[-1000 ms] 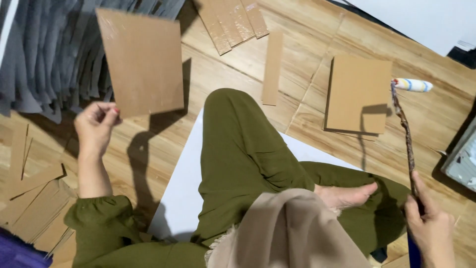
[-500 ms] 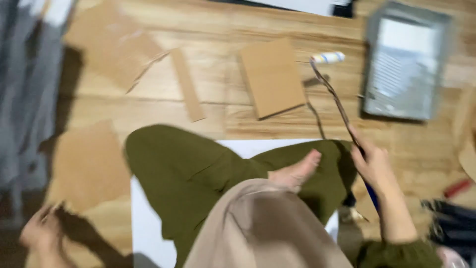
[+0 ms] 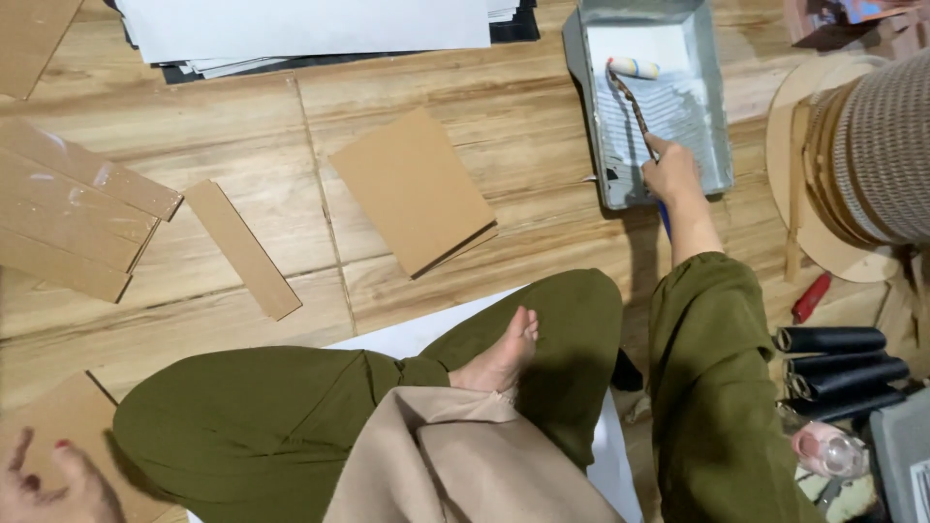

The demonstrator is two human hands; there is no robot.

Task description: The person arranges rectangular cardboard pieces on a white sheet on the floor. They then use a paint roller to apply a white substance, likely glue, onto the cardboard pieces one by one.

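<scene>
Right hand (image 3: 671, 176) (grip closed around the handle) holds the small paint roller (image 3: 635, 69), now resting in the grey paint tray (image 3: 581, 58) after hanging above the floor 1 s ago. Left hand (image 3: 44, 484), fingers spread, has released the cardboard sheet (image 3: 53, 415).

Location type: a craft workshop set up on a wooden plank floor (image 3: 242, 126). This is indicated by cut cardboard panels (image 3: 412, 189) and strips (image 3: 242, 249) laid out on the boards, a stack of white and grey sheets (image 3: 310, 29), a grey paint tray (image 3: 659, 97) with a small roller (image 3: 635, 68), a large spool of coiled material (image 3: 872, 145), and dark rolls (image 3: 838, 363) stored alongside.
</scene>
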